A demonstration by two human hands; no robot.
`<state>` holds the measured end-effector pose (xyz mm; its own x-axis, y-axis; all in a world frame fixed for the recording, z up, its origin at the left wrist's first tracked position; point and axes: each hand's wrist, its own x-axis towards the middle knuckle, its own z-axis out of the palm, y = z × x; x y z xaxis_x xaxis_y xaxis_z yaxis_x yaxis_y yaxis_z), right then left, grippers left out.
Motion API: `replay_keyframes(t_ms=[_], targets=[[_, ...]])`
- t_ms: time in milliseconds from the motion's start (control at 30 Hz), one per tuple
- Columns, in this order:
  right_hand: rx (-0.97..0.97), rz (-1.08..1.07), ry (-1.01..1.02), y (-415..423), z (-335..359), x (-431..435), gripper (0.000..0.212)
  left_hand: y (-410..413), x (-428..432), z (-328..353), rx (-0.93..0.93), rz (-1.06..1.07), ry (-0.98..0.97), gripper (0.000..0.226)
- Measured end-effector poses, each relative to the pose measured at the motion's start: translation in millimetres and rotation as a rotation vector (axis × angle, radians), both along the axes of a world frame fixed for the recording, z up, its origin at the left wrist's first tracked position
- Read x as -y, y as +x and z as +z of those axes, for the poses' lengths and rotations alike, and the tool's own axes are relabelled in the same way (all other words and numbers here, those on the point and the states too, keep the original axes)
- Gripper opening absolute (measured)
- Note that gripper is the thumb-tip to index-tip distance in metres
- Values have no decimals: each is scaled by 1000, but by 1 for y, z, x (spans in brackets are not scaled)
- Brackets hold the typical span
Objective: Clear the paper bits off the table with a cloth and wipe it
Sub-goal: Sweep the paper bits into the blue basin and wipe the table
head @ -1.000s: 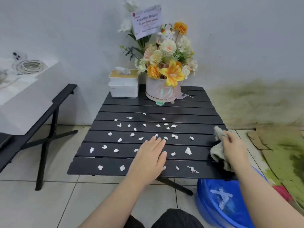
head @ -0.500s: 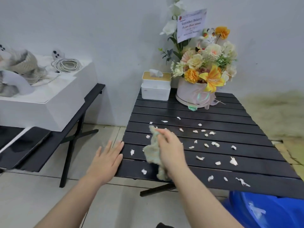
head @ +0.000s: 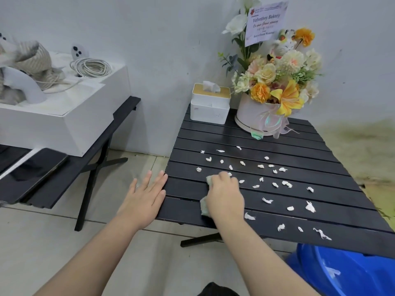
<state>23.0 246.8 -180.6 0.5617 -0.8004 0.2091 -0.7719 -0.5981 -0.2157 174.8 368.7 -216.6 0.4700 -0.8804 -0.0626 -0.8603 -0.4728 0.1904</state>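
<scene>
Dozens of white paper bits lie scattered over the middle and right part of the black slatted table, from the middle slats down to the near edge. The right hand presses a pale greenish cloth flat on the near left part of the tabletop, fingers curled over it in a firm grip, so only the cloth's left edge shows. The left hand lies flat with fingers spread and released, holding nothing, its fingertips touching the table's left edge. At the far side of the table stand a white tissue box and, just beside it, a flower arrangement. A blue tub sits on the floor under the near right corner.
</scene>
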Motion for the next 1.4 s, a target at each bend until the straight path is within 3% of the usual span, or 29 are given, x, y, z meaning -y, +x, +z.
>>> replay_keyframes(t_ms=[100, 233, 300, 467, 600, 800, 900, 1000, 1100, 1267, 1400], targets=[[28, 38, -61, 9, 13, -3, 29, 0, 0, -1, -21, 6, -8, 82], [-85, 257, -37, 30, 4, -41, 48, 1, -2, 0, -47, 3, -7, 82], [-36, 209, -86, 25, -6, -38, 55, 0, -2, 2, -44, 0, -5, 82], [-56, 3, -12, -33, -10, 10, 50, 3, 0, 8, -36, -25, 8, 83], [-10, -80, -10, -28, 8, 27, 37, 4, 28, 16, -61, -37, -54, 60], [-105, 212, 11, 8, -1, -10, 47, -3, 59, 10, -123, -75, -52, 52], [-71, 146, -43, -14, -1, 9, 53, -1, 57, 10, -110, -95, -40, 52], [-40, -80, -17, -42, -1, 37, 37, -2, 57, 9, -120, -100, -54, 52], [8, -140, 11, -37, 3, 46, 36, -1, 57, 8, -120, -99, -51, 51], [-84, 139, 24, -6, -6, 6, 57, -2, 56, 9, -127, -92, -46, 65], [14, 36, -62, -28, -14, 28, 50, 2, 54, 8, -125, -111, -56, 85]])
